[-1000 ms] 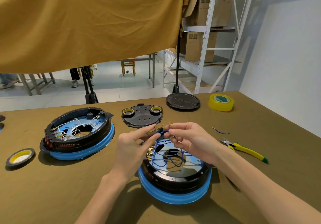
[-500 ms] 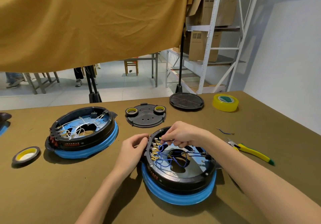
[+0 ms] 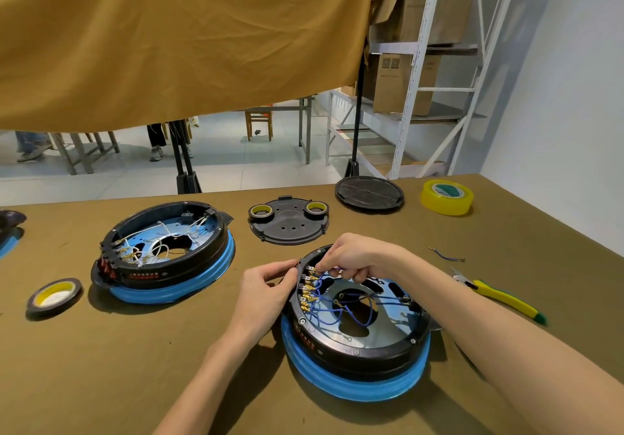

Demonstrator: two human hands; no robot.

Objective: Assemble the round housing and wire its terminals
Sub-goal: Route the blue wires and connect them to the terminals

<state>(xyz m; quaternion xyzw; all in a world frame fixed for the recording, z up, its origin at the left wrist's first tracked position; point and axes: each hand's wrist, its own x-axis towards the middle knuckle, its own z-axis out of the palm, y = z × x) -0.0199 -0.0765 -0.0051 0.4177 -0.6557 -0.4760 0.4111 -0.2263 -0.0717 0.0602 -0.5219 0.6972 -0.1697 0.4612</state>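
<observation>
Housings: two [image 3: 358,330] [image 3: 162,252]; tape rolls: four [image 3: 446,196]; hands: two [image 3: 266,286] [image 3: 358,259].

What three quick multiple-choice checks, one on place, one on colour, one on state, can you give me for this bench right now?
1. Where do the yellow-handled cutters lie?
A. right of the near housing
B. inside the far housing
C. on the black lid

2. What colour are the wires in the near housing?
A. white
B. red
C. blue

3. What is the right hand doing?
A. resting flat on the table
B. pinching a blue wire by the terminals
C. holding tape

Answers: 1 A, they lie on the cloth past the right forearm; 2 C, blue loops cross its plate; 3 B, its fingertips close on the wire by the gold terminals.
</observation>
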